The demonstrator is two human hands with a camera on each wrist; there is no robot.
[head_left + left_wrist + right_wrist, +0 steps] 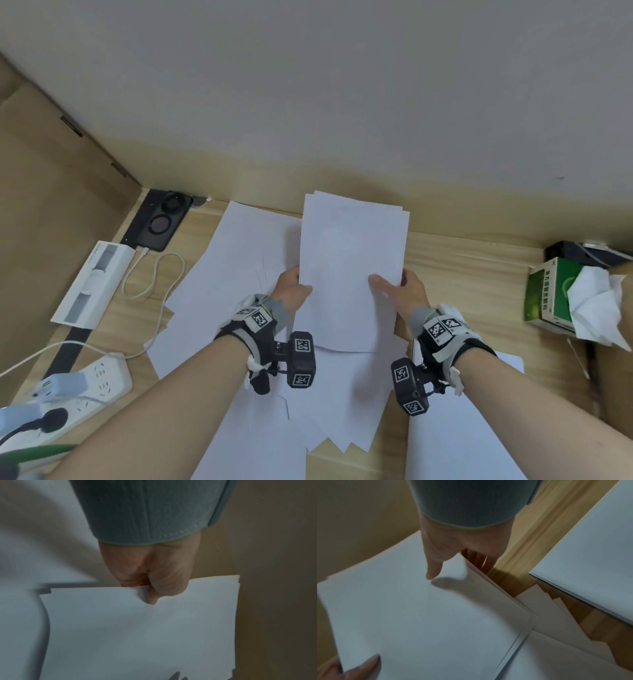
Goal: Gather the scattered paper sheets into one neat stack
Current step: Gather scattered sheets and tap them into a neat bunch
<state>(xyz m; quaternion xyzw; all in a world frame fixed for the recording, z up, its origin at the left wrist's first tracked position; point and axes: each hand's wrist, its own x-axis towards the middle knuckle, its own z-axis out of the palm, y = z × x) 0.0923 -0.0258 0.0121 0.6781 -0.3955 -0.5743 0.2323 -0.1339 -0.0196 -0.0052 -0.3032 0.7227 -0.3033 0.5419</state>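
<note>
White sheets point(352, 260) partly gathered: our left hand point(291, 287) and right hand point(407, 291) both grip the bundle, while loose sheets point(239, 260) on the desk point(472, 274) await collecting.

Light wood desk point(462, 274) against a wall. Loose white paper sheets point(236, 260) scattered across its middle; power strip point(89, 387), white box point(92, 284), black phone point(161, 222) at left. Green tissue box point(551, 294) at right.

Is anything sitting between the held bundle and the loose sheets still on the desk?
Nothing visible does. Left hand and right hand grip the bundle of sheets directly above the loose sheets; charging cable and tissue box lie off to the sides.
</note>
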